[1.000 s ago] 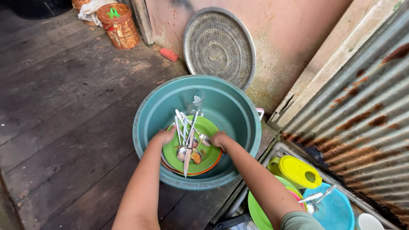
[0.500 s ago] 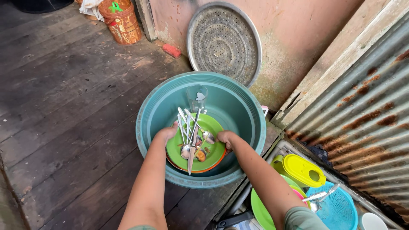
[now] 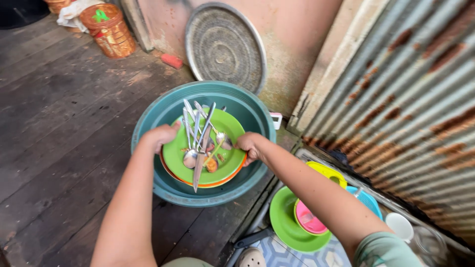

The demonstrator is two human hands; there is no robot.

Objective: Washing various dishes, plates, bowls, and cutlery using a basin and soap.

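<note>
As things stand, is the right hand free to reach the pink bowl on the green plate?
Probably not: the right hand and left hand both grip the plate stack; the pink bowl itself lies uncovered.

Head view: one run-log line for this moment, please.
hands: left hand, right hand grip stack of plates | load: cutlery | over: teal basin

**Plastic, steel and rust over worn boards**

Glossy green plastic plates [image 3: 222,168] carry shiny metal spoons [image 3: 190,159] inside a smooth teal plastic basin [image 3: 148,123]. Behind the basin leans a dull perforated metal tray [image 3: 225,47]; beside it, rusted corrugated sheeting [image 3: 405,99]; beneath, rough, matt wooden planks [image 3: 59,128].
</note>
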